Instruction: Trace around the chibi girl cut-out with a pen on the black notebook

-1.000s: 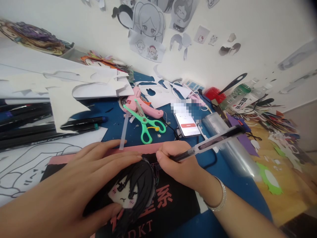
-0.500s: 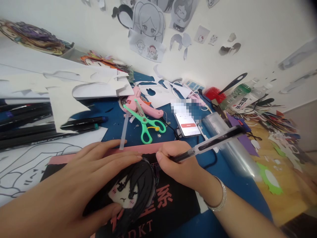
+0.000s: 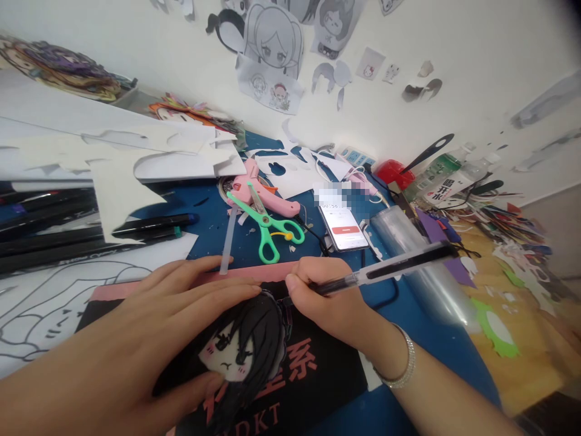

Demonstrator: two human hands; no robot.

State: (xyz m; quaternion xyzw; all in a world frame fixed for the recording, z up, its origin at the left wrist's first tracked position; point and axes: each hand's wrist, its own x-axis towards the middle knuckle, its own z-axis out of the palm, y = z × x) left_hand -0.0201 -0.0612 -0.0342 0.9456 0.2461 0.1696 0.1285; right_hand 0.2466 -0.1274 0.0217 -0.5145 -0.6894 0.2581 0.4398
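Observation:
My right hand [image 3: 329, 293] is closed around a black gel pen [image 3: 385, 270] with a clear barrel. The pen slants up to the right, and its tip is hidden behind my fingers at the cutout's upper right edge. A black-haired cartoon character cutout [image 3: 263, 330] with a pale face and pink cheeks lies on a black and pink printed board [image 3: 331, 357]. Spread over its left side, my left hand [image 3: 167, 321] has its index finger on the top edge and its thumb near the chin. Part of the cutout is hidden under this hand.
Green scissors [image 3: 267, 227] lie against a pink glue gun [image 3: 267, 197] behind my hands. A lit phone [image 3: 342, 227] and a clear plastic roll [image 3: 422, 272] are to the right. Black markers [image 3: 154, 224] and paper scraps [image 3: 122, 188] sit left; bottles [image 3: 454, 175] stand back right.
The pen's rear end has dipped slightly and shifted a little right. My left hand and the cutout look unmoved.

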